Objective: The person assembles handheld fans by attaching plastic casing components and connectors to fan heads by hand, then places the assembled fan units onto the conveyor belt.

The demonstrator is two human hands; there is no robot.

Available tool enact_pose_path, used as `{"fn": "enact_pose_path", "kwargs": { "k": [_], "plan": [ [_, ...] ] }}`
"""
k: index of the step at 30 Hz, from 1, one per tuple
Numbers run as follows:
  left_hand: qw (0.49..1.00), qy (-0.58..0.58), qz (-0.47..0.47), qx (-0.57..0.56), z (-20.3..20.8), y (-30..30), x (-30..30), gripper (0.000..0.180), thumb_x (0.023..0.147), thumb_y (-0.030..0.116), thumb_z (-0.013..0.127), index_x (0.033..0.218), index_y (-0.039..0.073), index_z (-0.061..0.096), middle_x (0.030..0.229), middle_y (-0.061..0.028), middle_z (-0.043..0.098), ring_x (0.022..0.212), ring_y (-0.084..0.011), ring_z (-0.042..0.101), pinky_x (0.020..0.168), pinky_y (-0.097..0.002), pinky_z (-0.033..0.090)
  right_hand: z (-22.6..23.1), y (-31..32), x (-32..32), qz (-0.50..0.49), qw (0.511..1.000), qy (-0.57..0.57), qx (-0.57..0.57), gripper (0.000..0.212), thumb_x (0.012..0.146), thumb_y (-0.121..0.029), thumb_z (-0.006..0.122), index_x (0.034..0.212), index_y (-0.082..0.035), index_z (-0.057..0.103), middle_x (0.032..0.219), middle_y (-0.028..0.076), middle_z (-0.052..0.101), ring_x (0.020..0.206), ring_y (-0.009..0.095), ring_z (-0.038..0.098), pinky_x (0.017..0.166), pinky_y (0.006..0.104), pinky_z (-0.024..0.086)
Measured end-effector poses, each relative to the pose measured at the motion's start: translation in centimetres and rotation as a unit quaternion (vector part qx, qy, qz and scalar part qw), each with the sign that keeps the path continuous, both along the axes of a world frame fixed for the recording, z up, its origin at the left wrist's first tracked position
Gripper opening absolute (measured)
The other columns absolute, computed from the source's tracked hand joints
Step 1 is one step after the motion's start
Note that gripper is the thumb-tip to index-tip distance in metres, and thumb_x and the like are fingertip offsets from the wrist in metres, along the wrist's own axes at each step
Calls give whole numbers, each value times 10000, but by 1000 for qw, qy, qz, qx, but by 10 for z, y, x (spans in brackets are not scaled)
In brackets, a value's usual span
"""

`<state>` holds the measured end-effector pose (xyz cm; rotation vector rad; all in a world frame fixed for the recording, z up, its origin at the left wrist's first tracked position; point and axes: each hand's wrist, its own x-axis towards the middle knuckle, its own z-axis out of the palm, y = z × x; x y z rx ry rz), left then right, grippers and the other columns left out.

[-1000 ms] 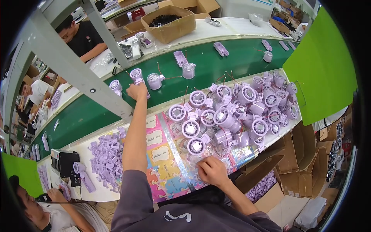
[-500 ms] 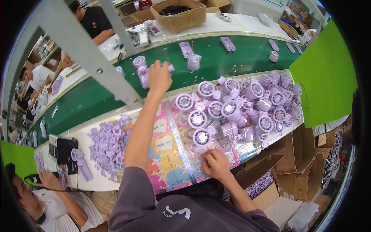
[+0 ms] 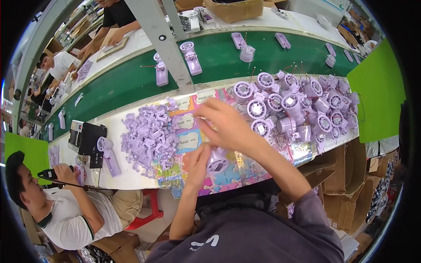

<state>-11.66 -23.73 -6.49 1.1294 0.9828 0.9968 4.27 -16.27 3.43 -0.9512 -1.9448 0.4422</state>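
Note:
My left hand (image 3: 198,170) is closed around a lilac round fan head (image 3: 218,161), held low over the front of the table. Just above it my right hand (image 3: 226,125) hovers, its thumb and fingers apart and slightly blurred. I see nothing clearly between those fingers. Left of my hands lies a heap of small lilac plastic parts (image 3: 149,133). On the right, a large pile of lilac fan heads (image 3: 294,105) with thin red wires covers the table. Beneath my hands is a colourful printed sheet (image 3: 188,140).
Beyond the table runs a green conveyor belt (image 3: 125,87) carrying lilac handle shells (image 3: 282,40) and a fan assembly (image 3: 191,61). A grey metal post (image 3: 162,39) stands at its near edge. A seated co-worker (image 3: 66,215) is at left. Cardboard boxes (image 3: 346,171) stand at right.
My left hand has come back from the belt, leaving a fan assembly there, and now holds a fan head. My right hand has moved up and left beside it. The view has shifted.

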Motion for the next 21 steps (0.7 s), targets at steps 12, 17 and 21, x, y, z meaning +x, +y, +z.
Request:
{"fn": "enact_pose_path", "kwargs": {
  "k": [12,17,21],
  "plan": [
    [971,-202,8,-129,-23,-30,-37,566,828,128,768,1321,-2,524,1245,-93,540,1047,-220,641,908,-365,564,-92,85,-71,7,953,-298,58,234,838,-39,611,1064,-54,668,1021,158,646,1023,339,672,841,455,566],
    [951,-260,36,-162,-4,-25,-29,489,903,158,681,1329,-15,515,1153,-166,652,962,-332,716,850,-424,599,-58,76,-44,-87,977,-193,-26,291,835,-1,632,1124,-32,636,1024,175,645,985,340,681,799,440,570],
    [948,-250,102,-169,-5,-21,-31,428,953,192,636,1312,-26,550,1160,-172,672,1031,-295,706,890,-422,580,-17,31,-16,24,999,42,-2,370,886,41,613,1232,-75,676,1017,146,621,940,296,657,758,379,544]
  ]
}}
